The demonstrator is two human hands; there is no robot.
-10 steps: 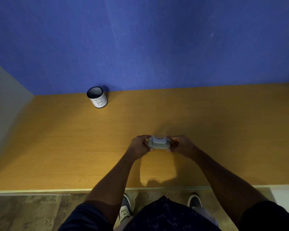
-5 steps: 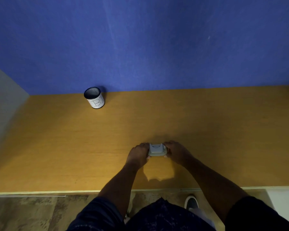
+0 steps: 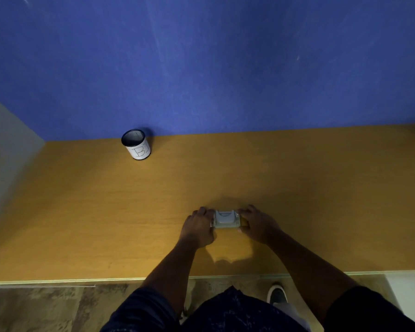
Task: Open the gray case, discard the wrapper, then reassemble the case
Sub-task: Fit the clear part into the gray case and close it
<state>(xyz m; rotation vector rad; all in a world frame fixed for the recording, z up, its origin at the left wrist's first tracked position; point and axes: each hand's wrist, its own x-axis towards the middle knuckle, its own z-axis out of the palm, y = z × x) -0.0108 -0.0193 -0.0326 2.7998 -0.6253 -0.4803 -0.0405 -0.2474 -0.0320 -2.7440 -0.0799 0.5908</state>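
The left hand (image 3: 198, 226) and right hand (image 3: 258, 224) squeeze the small, boxy gray case (image 3: 225, 219) on the smooth wooden table (image 3: 106, 212).

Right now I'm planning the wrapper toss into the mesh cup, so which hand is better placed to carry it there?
Left, probably. The mesh cup stands far left by the wall, on the left hand's side; the right hand would cross over the gray case. Both hands grip the case; no wrapper shows.
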